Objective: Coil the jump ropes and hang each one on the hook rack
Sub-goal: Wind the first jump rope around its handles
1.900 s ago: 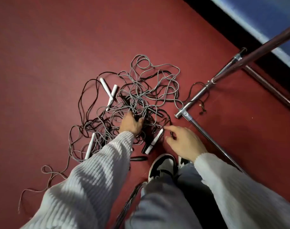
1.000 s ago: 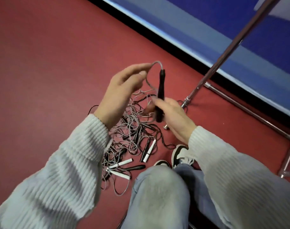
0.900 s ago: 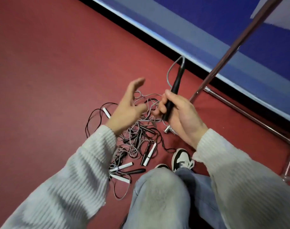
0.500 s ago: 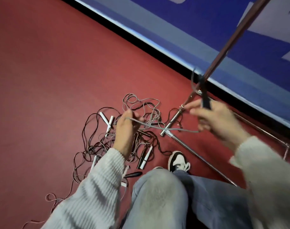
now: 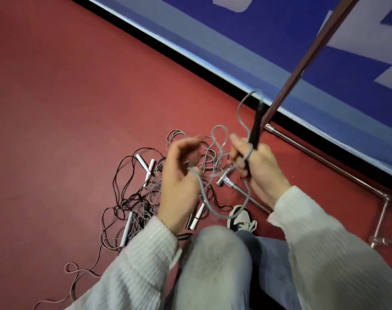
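I see a rope pile [image 5: 145, 198] on the floor [image 5: 56, 108]. My right hand [image 5: 257, 168] grips a black handle [image 5: 256, 128]; my left hand [image 5: 179, 180] curls around the gray rope [image 5: 201, 191].

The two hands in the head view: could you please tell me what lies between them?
In the head view, a grey rope loops between the left hand and right hand; behind the gap lie the tangled rope pile and a chrome rack foot.
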